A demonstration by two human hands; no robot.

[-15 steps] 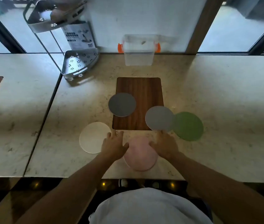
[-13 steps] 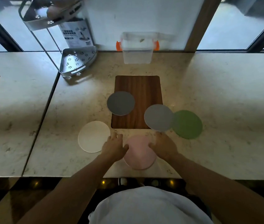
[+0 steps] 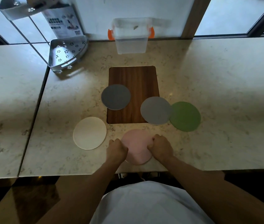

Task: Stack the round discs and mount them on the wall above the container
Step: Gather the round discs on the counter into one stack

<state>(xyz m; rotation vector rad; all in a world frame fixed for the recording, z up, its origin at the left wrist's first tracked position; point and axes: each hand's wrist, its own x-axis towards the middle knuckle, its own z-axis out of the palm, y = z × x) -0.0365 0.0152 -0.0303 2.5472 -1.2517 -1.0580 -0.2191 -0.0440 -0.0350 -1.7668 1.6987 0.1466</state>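
Observation:
Several round discs lie flat on the marble counter. A pink disc [image 3: 136, 145] sits nearest me, with my left hand [image 3: 117, 149] curled at its left edge and my right hand [image 3: 160, 145] curled at its right edge, fingers over the rim. A white disc [image 3: 89, 133] lies to the left. A dark grey disc [image 3: 116, 97] overlaps the wooden board's left side. A lighter grey disc [image 3: 155, 110] overlaps a green disc [image 3: 186, 116] on the right. The clear container [image 3: 130, 38] with orange clips stands against the white wall [image 3: 136, 8].
A dark wooden board [image 3: 137, 81] is set in the counter [image 3: 216, 94]. A metal corner rack [image 3: 66, 53] with a printed carton stands at the back left. A seam splits the counter on the left; the front edge is just below my hands.
Both hands have closed from flat, spread fingers into curled grips on the pink disc's two edges. The discs themselves have not moved.

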